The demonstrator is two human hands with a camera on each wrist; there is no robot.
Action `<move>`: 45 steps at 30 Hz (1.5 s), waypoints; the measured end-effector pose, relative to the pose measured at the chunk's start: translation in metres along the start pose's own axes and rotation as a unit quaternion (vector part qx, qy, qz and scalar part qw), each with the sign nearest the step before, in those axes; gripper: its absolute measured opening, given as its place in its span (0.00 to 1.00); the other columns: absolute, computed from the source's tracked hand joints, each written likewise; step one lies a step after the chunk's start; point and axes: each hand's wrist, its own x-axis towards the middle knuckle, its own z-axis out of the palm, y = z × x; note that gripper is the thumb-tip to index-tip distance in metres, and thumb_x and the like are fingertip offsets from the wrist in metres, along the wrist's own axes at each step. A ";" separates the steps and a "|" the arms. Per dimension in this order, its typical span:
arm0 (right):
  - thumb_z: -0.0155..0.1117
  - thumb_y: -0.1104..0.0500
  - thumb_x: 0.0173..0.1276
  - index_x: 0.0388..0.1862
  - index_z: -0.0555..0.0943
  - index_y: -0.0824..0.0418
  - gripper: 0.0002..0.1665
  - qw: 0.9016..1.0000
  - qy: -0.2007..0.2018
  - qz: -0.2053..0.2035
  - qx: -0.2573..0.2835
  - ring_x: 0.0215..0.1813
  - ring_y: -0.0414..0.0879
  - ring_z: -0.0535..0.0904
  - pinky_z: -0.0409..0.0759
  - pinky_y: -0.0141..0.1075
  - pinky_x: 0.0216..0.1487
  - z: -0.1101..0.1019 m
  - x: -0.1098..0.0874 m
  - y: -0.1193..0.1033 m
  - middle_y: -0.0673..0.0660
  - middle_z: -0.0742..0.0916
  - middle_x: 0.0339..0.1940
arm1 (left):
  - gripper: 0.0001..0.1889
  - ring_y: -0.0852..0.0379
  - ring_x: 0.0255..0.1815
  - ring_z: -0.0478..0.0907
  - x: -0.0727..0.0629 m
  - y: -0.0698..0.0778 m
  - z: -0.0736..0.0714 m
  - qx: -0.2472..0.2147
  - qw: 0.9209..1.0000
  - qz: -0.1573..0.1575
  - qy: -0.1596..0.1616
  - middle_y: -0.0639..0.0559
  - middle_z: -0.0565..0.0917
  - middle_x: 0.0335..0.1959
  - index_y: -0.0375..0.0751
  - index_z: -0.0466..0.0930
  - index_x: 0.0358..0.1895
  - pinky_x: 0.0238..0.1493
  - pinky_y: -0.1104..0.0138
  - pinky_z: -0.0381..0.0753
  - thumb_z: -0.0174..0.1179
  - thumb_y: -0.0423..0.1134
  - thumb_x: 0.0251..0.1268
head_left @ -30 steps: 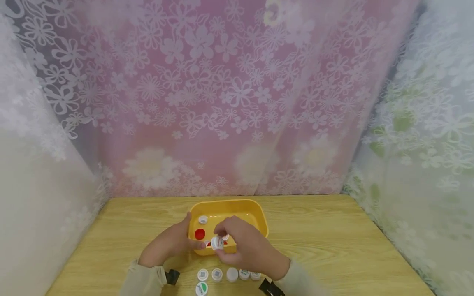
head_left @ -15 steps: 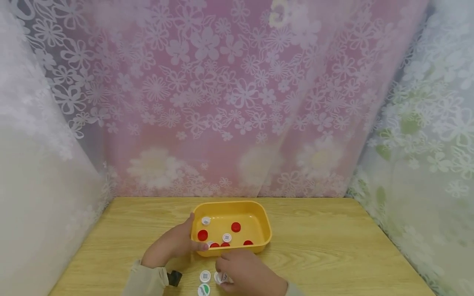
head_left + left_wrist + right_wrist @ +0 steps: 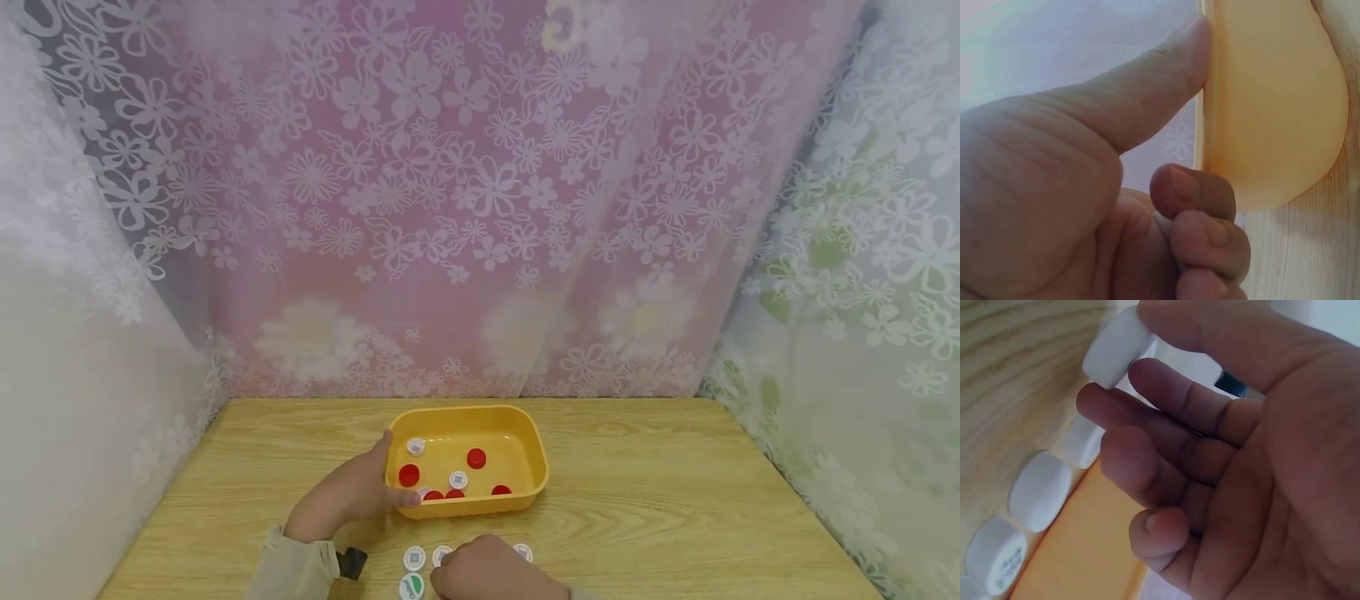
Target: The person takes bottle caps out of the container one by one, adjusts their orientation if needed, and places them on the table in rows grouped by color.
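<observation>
My left hand [image 3: 348,497] grips the left end of a yellow plastic tray [image 3: 495,506], thumb and fingers at its rim. In the left wrist view the thumb lies along the tray's edge and the other fingers curl. My right hand [image 3: 491,571] is low in front of the tray and pinches a white bottle cap [image 3: 1113,350] between thumb and fingers. Under and beside that hand runs a row of white caps [image 3: 415,558]; it hides part of them in the head view. A cap with a green mark [image 3: 412,586] lies nearer the front.
Several red caps [image 3: 476,458] and a few white caps [image 3: 458,480] lie inside the tray. Everything stands on a wood-grain table [image 3: 637,492]. Behind hangs a pink flowered curtain [image 3: 450,208], with pale curtains on both sides. A black strap [image 3: 351,563] shows at the left wrist.
My right hand has come from over the tray, with a white cap in its fingers, down to the row of caps in front. My left hand keeps its hold on the tray.
</observation>
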 end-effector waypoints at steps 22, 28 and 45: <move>0.71 0.42 0.69 0.42 0.86 0.40 0.08 0.994 -0.044 0.060 0.075 0.26 0.32 0.72 0.74 0.26 0.33 -0.005 -0.010 0.007 0.35 0.78 0.27 | 0.66 0.31 0.74 0.67 -0.001 0.004 0.000 -0.002 1.000 -0.010 -0.009 0.33 0.65 0.78 0.35 0.41 0.84 0.69 0.35 0.66 0.77 0.61 0.53; 0.71 0.42 0.69 0.45 0.87 0.40 0.10 0.996 -0.040 0.055 0.053 0.26 0.33 0.71 0.75 0.26 0.35 -0.005 -0.009 0.007 0.35 0.80 0.28 | 0.67 0.30 0.74 0.67 0.000 0.004 0.002 0.000 1.000 0.000 -0.004 0.32 0.65 0.78 0.33 0.41 0.84 0.69 0.36 0.67 0.77 0.61 0.53; 0.69 0.51 0.72 0.39 0.85 0.46 0.02 0.989 0.140 -0.014 0.047 0.27 0.27 0.70 0.69 0.19 0.31 -0.026 0.002 0.039 0.34 0.79 0.27 | 0.65 0.33 0.72 0.70 -0.002 -0.001 -0.002 -0.014 1.000 0.009 -0.009 0.31 0.66 0.77 0.32 0.42 0.84 0.69 0.36 0.67 0.77 0.58 0.55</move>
